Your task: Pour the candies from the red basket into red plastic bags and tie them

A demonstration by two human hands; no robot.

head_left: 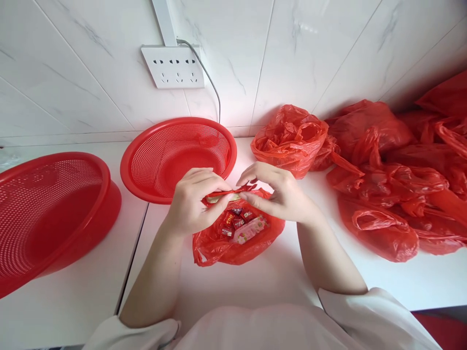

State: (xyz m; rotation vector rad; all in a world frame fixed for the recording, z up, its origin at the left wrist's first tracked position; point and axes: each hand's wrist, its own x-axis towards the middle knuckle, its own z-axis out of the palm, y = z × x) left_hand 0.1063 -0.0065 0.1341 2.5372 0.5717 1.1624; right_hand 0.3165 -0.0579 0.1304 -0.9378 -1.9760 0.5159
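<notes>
A small red plastic bag (237, 245) lies on the white counter (255, 282) in front of me, holding several wrapped candies (239, 223). My left hand (193, 201) and my right hand (277, 192) meet above it. Both pinch the bag's twisted red handles (233, 191) between thumb and fingers, pulled taut between the two hands. The fingers of each hand are closed on the plastic.
A round red mesh basket (178, 155) sits just behind the bag. A larger red basket (47, 214) stands at the left. Several filled red plastic bags (383, 180) are piled at the right. A wall socket (173, 65) with a cable hangs on the marble wall.
</notes>
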